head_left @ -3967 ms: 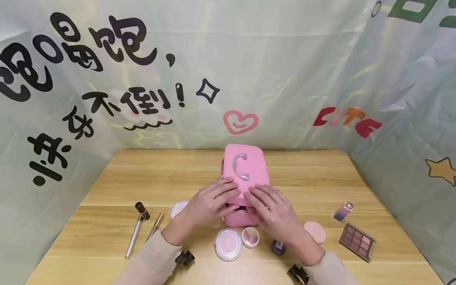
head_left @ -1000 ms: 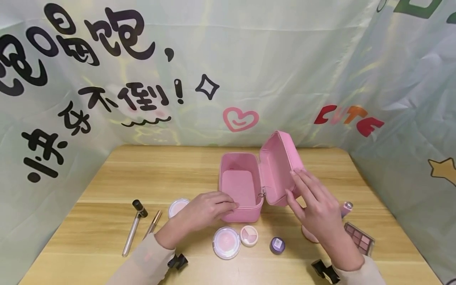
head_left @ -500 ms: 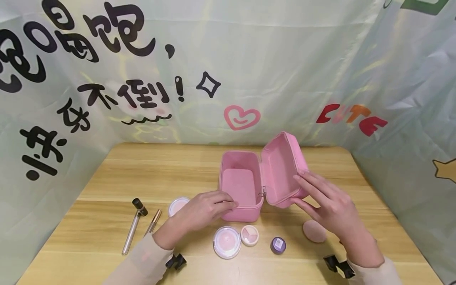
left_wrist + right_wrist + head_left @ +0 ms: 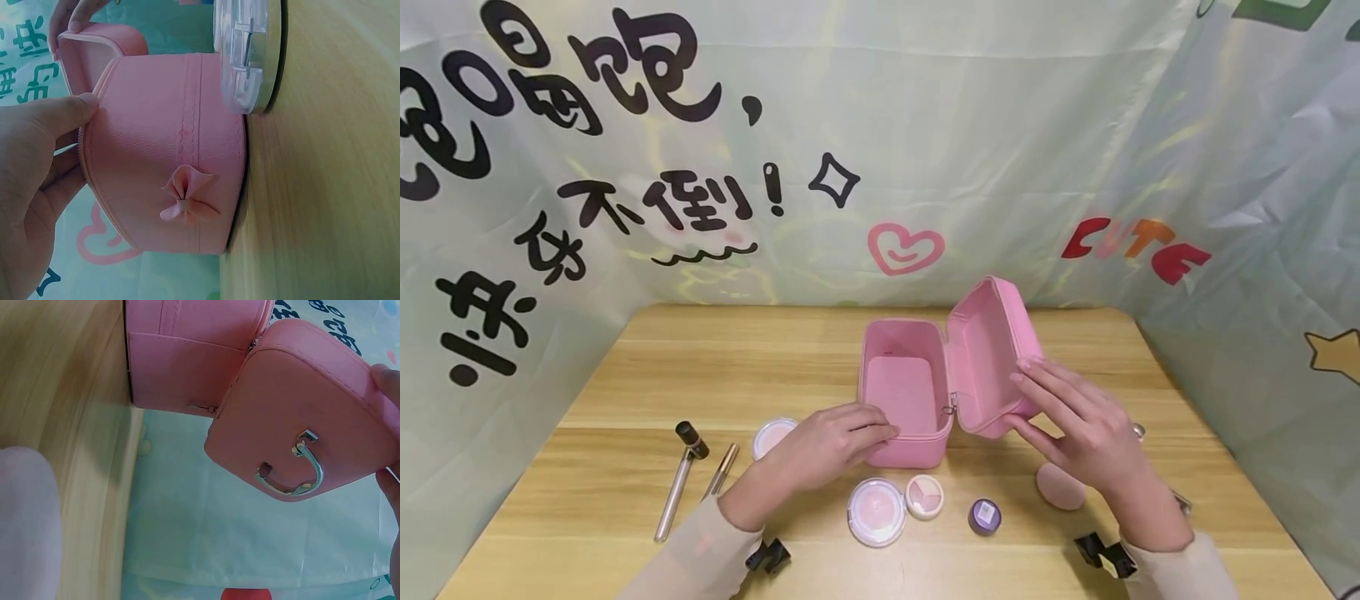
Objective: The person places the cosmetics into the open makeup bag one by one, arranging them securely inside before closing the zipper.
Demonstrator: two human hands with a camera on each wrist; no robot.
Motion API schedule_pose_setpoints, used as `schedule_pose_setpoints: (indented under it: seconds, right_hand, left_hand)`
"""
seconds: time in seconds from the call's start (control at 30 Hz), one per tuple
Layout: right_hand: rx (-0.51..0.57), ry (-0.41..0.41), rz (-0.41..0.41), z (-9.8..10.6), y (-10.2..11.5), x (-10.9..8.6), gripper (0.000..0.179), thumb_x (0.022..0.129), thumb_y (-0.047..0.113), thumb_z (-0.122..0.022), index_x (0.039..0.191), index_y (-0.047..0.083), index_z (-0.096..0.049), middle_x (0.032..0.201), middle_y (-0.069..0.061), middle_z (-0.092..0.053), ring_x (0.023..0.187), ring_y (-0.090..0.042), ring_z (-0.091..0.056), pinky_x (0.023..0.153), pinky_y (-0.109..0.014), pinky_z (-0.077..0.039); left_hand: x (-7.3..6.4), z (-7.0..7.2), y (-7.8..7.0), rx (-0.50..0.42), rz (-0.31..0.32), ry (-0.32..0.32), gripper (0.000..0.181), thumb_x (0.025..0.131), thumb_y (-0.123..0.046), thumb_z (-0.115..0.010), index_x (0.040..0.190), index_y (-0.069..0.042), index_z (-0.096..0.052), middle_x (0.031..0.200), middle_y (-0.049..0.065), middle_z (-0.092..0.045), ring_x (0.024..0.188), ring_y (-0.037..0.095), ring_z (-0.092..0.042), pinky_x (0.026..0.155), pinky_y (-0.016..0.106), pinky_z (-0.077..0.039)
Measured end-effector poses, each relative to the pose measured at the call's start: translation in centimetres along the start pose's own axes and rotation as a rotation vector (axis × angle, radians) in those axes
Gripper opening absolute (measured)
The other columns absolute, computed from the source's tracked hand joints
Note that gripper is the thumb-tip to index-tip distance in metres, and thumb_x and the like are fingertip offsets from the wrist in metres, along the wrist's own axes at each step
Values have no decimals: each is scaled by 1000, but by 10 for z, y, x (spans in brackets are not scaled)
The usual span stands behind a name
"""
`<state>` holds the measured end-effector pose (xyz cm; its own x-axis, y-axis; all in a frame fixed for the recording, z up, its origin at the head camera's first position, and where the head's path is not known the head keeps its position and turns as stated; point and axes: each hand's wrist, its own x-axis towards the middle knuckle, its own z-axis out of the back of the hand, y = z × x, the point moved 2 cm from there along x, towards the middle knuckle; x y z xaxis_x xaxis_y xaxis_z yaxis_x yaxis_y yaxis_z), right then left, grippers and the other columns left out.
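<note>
A pink makeup case (image 4: 907, 453) stands unzipped on the wooden table, with a bare interior. Its lid (image 4: 988, 350) is swung up and leans out to the right on its hinge. My left hand (image 4: 838, 440) pinches the case's near-left rim, thumb (image 4: 84, 107) at the zipper edge. My right hand (image 4: 1086, 429) holds the lid's outer edge between thumb and fingers. In the left wrist view a pink bow (image 4: 186, 199) decorates the case wall. A silver handle (image 4: 319, 467) shows on the lid's outside in the right wrist view.
In front lie a clear-rimmed compact (image 4: 877, 512), a small three-colour pot (image 4: 924, 497) and a purple jar (image 4: 984, 517). A pink puff (image 4: 1060, 486) sits right. Another compact (image 4: 772, 433), a silver tube (image 4: 674, 496), a black cap (image 4: 692, 439) and a gold tube (image 4: 722, 468) lie left.
Four seconds ago the lid lay over the case with both hands on it. It has since swung open to the right with my right hand; over the last second it has barely moved.
</note>
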<state>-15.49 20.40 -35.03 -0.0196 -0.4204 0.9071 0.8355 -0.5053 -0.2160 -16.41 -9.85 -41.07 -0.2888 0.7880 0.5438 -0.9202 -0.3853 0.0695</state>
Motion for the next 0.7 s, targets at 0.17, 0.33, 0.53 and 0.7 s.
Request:
schedule_pose_setpoints:
  seconds: [0.17,0.33,0.53,0.7]
  right_hand:
    - [29,-7,-15,2,-1,1,39,95,34,-65,100,-5,-74,101,-21,-71,86,-41,-68,102,-29,-46]
    - [27,9,-29,3,0,2,43,96,36,-64,99,-6,-73,101,-22,-71,86,-41,-68,103,-29,-45]
    - [57,32,-54,4,-1,0,46,95,39,-63,101,-6,-72,104,-23,-70,89,-42,-66,104,-28,-44]
    - [70,126,-45,8,-5,-3,50,95,43,-61,109,-4,-70,111,-23,-68,101,-40,-64,106,-27,-41]
  left_hand:
    - [2,2,-1,-7,-12,-25,23,87,-13,-74,109,-10,-72,106,0,-68,102,13,-62,99,22,-46]
    - [1,5,0,-27,-9,-62,22,86,-15,-75,108,-10,-73,104,-1,-68,100,13,-63,98,23,-48]
    - [-4,14,2,-51,15,-101,27,80,-12,-80,106,-10,-73,103,-1,-68,98,13,-64,94,25,-51]
    - [-10,17,-2,-78,27,-90,26,82,-13,-78,107,-10,-73,106,-1,-68,102,14,-63,96,25,-50]
